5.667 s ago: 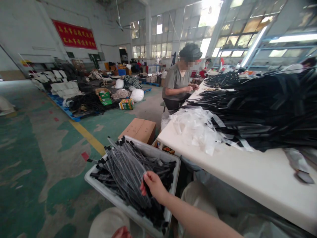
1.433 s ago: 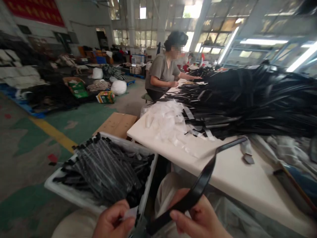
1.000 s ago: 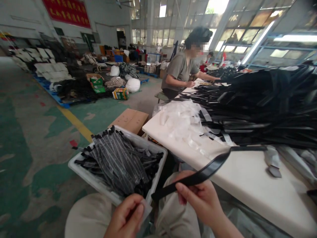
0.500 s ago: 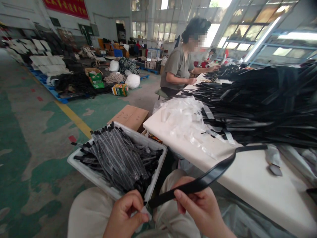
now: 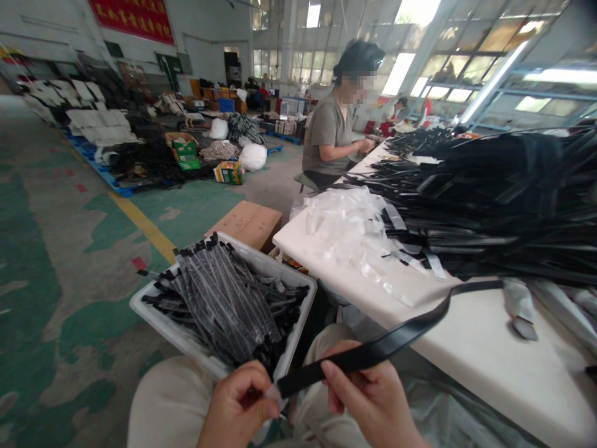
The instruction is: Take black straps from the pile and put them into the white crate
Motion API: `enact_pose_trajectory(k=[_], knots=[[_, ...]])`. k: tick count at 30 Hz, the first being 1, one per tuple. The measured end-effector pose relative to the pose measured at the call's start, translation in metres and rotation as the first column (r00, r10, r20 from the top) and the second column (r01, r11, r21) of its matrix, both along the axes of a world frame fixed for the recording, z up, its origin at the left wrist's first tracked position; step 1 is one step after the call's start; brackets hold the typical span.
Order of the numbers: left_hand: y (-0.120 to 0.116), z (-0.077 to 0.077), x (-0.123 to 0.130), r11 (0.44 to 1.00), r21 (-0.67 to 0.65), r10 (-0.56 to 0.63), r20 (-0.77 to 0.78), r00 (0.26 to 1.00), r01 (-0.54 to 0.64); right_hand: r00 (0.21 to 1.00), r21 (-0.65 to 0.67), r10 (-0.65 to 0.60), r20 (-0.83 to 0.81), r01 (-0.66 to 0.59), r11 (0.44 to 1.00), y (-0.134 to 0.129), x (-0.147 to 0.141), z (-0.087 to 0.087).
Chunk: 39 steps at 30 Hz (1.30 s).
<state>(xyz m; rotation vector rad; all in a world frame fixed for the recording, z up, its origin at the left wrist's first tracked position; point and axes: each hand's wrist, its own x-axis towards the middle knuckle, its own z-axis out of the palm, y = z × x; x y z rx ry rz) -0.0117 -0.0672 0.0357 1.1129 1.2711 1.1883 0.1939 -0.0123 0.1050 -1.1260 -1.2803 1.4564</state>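
My right hand (image 5: 357,386) was over the bin (image 5: 177,344) at first, fingers at the strips; now I have it to the right of the bin, holding a black strap (image 5: 387,342) that stretches away over the table (image 5: 489,354). My left hand (image 5: 242,401), low by the bin's near side then, has come up to its near right corner. The clear film (image 5: 273,393) I pinch there was apart from the strap's end a second ago and now meets it. Beyond the bin, the co-worker's outstretched arm (image 5: 342,151) has drawn back, hands together.
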Motion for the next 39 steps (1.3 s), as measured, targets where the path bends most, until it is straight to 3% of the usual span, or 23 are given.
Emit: enact_pose_trajectory(k=[5,9,12,14,15,17,18,20,21,23,25,27,29,31,33,35,36,39], knots=[[0.0,0.0,0.003,1.0,0.002,-0.008,-0.019,1.0,0.008,0.988,0.087,0.103,0.118,-0.114,0.99,0.006,0.009,-0.006],[0.0,0.002,0.011,0.996,0.035,-0.075,-0.101,0.992,0.079,0.902,0.26,0.249,0.353,-0.35,0.9,0.011,0.008,-0.013],[0.0,0.003,0.016,0.994,0.066,-0.064,-0.228,0.972,0.081,0.881,0.227,0.364,0.301,-0.437,0.87,0.009,0.0,-0.022],[-0.002,0.004,0.017,0.997,0.062,-0.028,-0.312,0.95,0.049,0.913,0.146,0.383,0.141,-0.402,0.904,0.01,-0.002,-0.028],[-0.003,0.005,0.016,0.998,0.05,-0.018,-0.355,0.935,0.038,0.945,0.092,0.325,0.04,-0.327,0.941,0.013,-0.001,-0.031],[-0.005,0.007,0.015,0.998,0.005,-0.057,-0.427,0.902,0.066,0.984,-0.062,0.097,-0.15,-0.107,0.992,0.022,0.005,-0.033],[-0.006,0.007,0.015,0.995,-0.023,-0.094,-0.448,0.889,0.094,0.977,-0.14,-0.027,-0.211,-0.003,0.99,0.027,0.009,-0.033],[-0.007,0.004,0.017,0.987,-0.064,-0.161,-0.445,0.881,0.148,0.96,-0.194,-0.168,-0.224,0.125,0.973,0.035,0.015,-0.032],[-0.006,0.002,0.019,0.984,-0.071,-0.179,-0.431,0.885,0.164,0.968,-0.152,-0.178,-0.176,0.152,0.977,0.036,0.017,-0.032],[-0.005,-0.002,0.024,0.983,-0.041,-0.18,-0.414,0.892,0.179,0.99,0.038,-0.139,-0.004,0.139,0.99,0.029,0.015,-0.034],[-0.004,-0.002,0.029,0.983,0.015,-0.16,-0.438,0.885,0.185,0.989,0.211,-0.065,0.135,0.035,0.977,0.015,0.01,-0.039],[-0.003,0.001,0.031,0.98,0.08,-0.12,-0.5,0.858,0.183,0.983,0.24,0.101,0.156,-0.137,0.961,0.002,0.006,-0.045],[-0.004,0.006,0.03,0.975,0.135,-0.065,-0.588,0.806,0.177,0.974,0.176,0.219,0.065,-0.227,0.958,-0.003,0.006,-0.048],[-0.005,0.011,0.026,0.963,0.191,-0.007,-0.686,0.728,0.189,0.991,0.096,0.115,-0.074,-0.108,0.99,0.003,0.012,-0.048],[-0.006,0.012,0.022,0.952,0.23,0.046,-0.761,0.648,0.203,0.981,0.063,-0.127,-0.15,0.137,0.989,0.013,0.02,-0.043],[-0.005,0.011,0.023,0.94,0.272,0.102,-0.799,0.593,0.205,0.968,0.157,-0.236,-0.088,0.247,0.956,0.017,0.024,-0.038],[-0.004,0.01,0.024,0.935,0.289,0.123,-0.81,0.573,0.207,0.978,0.246,-0.208,-0.016,0.206,0.947,0.016,0.024,-0.036],[-0.001,0.01,0.032,0.907,0.35,0.187,-0.833,0.52,0.235,0.975,0.405,0.018,0.223,-0.11,0.908,0.001,0.015,-0.033]])
